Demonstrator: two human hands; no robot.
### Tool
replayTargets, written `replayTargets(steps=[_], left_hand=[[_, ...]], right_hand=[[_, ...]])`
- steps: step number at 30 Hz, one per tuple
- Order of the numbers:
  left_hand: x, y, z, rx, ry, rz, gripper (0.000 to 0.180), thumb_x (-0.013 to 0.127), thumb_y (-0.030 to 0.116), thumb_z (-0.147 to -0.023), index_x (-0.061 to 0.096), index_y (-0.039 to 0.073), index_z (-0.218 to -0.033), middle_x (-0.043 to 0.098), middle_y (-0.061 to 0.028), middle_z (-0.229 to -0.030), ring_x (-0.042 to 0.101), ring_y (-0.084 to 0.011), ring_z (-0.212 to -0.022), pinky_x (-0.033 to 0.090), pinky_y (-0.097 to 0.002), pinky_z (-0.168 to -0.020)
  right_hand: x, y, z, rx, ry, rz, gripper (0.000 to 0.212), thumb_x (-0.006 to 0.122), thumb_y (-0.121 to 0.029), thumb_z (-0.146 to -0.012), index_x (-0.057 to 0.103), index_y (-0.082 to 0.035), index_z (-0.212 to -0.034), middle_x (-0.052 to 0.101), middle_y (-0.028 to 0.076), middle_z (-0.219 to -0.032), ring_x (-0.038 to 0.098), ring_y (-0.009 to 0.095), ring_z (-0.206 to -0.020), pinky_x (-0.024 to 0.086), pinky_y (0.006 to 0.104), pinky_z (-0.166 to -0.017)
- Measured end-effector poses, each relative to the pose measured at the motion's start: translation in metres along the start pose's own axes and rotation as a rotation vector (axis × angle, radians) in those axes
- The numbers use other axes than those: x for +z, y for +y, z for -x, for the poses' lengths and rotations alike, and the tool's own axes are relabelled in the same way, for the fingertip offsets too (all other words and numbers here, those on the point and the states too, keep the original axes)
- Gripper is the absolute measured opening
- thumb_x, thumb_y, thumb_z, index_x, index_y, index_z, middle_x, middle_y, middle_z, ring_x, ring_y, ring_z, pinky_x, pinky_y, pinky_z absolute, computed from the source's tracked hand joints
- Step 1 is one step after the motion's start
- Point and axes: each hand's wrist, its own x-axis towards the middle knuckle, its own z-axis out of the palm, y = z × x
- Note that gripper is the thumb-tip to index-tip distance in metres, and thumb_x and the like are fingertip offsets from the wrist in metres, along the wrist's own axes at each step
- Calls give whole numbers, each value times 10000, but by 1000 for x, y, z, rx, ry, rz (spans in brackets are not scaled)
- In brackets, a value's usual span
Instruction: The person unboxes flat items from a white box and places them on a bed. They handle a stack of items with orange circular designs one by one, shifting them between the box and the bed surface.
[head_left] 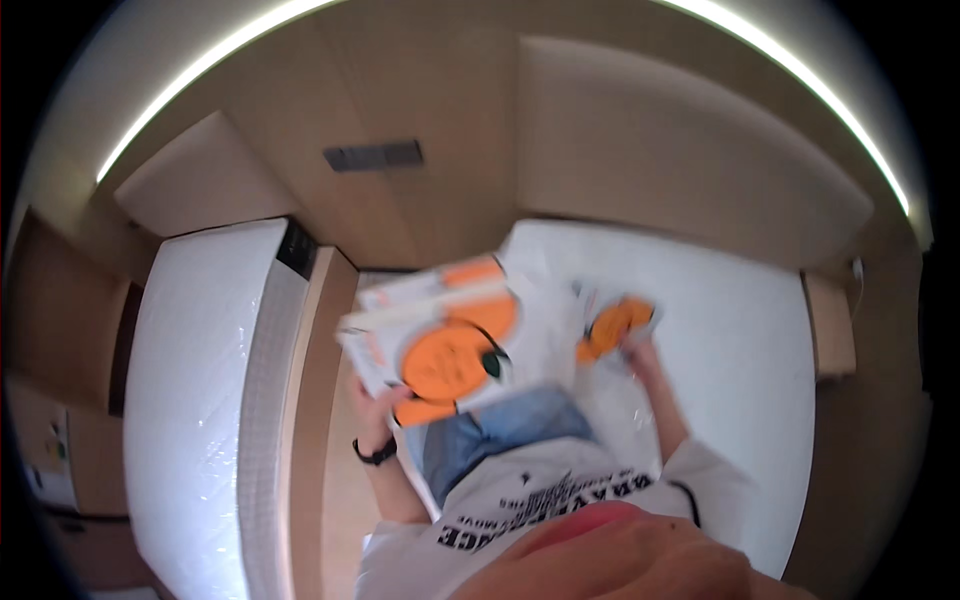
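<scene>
My left hand [374, 410], with a black band at its wrist, grips the lower left edge of a white cardboard box [385, 348] printed with large orange fruit shapes and a green leaf. A pale edge runs across the box; I cannot tell whether this is a lid or a second box. To its right, my right hand [638, 354] is closed on a smaller orange-and-white packet [612, 324], smeared by motion. The packet is over the bed and apart from the box. My jeans [490, 430] show just below the box.
A plastic-wrapped white mattress [740, 350] fills the right side. Another wrapped mattress [190, 390] lies at the left, beside a wooden ledge [305, 370]. Padded headboards [670, 140] line the wall, with a dark switch panel [374, 155] between them. A small wooden nightstand [830, 325] stands far right.
</scene>
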Motion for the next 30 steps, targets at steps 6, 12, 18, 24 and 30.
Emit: replayTargets(steps=[6,12,18,24,30], left_hand=[[-31,-96,-15,40,-212,1028,598,533,266,-829,402,57,-1374,485,-135,-1348,443,-293,-1245,355,-466,-1028],[2,-183,-20,-308,-46,1487,324,509,292,-892,611,101,-1133,637,-71,-1164,594,-234,-971,451,-397,-764],[21,-218,-11,-388,185,1012,607,604,466,-732,522,179,-1261,572,-39,-1231,517,-275,-1134,409,-489,-878],[23,-228,-9,-422,-25,1104,589,601,312,-754,492,109,-1296,544,-43,-1294,502,-257,-1189,396,-450,-998],[10,-253,-9,-445,143,935,537,550,352,-810,510,124,-1295,558,-40,-1291,514,-252,-1191,412,-475,-973]], right_hand=[[-35,-134,-13,-261,-93,-567,322,553,-190,-905,520,-86,-1208,590,45,-1133,552,177,-1055,450,323,-914],[2,-201,27,-313,-602,-992,158,602,-282,-829,641,-129,-842,626,-32,-791,546,83,-738,423,270,-733],[-49,72,18,160,506,-16,401,679,-167,-839,544,6,-1174,616,109,-1077,590,242,-989,494,412,-839],[-48,80,-13,339,555,192,468,791,-83,-734,578,51,-1129,635,90,-1061,620,212,-908,513,359,-780],[-46,58,-9,114,391,527,580,794,-220,-747,535,51,-1190,632,133,-1086,612,214,-989,516,347,-811]])
